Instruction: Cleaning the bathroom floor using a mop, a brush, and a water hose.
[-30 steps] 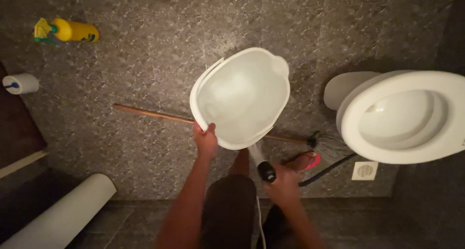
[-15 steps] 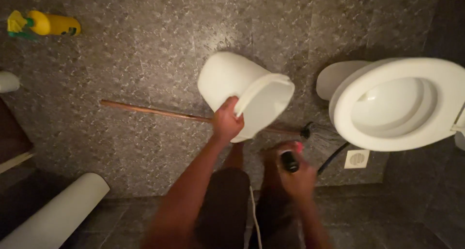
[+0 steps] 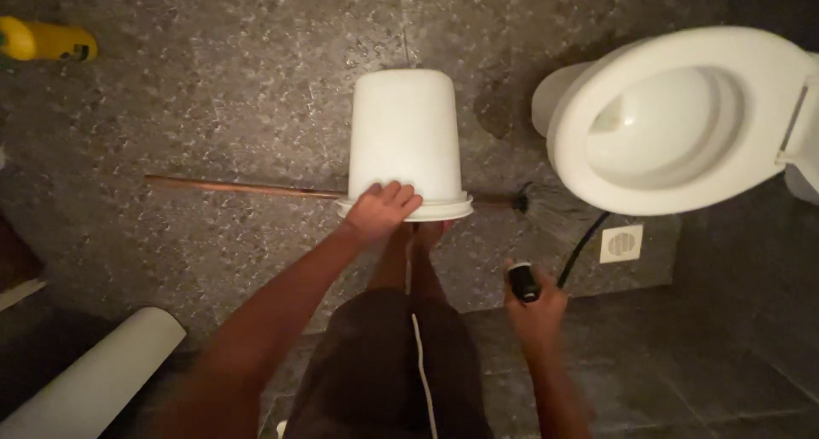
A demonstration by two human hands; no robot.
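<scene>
My left hand [image 3: 380, 210] grips the rim of a white plastic bucket [image 3: 404, 132], which is tipped over so its bottom points away from me and its opening faces my legs. My right hand [image 3: 535, 307] is closed on a small black spray nozzle [image 3: 523, 283] with a black hose [image 3: 582, 247] running off toward the toilet. A broom with a brown wooden handle [image 3: 239, 188] and dark bristles [image 3: 537, 205] lies on the floor behind the bucket.
A white toilet [image 3: 674, 123] with its seat down stands at the right on the speckled grey floor. A small white floor drain [image 3: 620, 244] sits beside it. A yellow spray bottle [image 3: 47, 40] lies far left. A white rounded edge [image 3: 85, 379] shows bottom left.
My left hand has turned the bucket from open side up to tipped fully over. My right hand with the nozzle has dropped lower and to the right. The view shifted rightward.
</scene>
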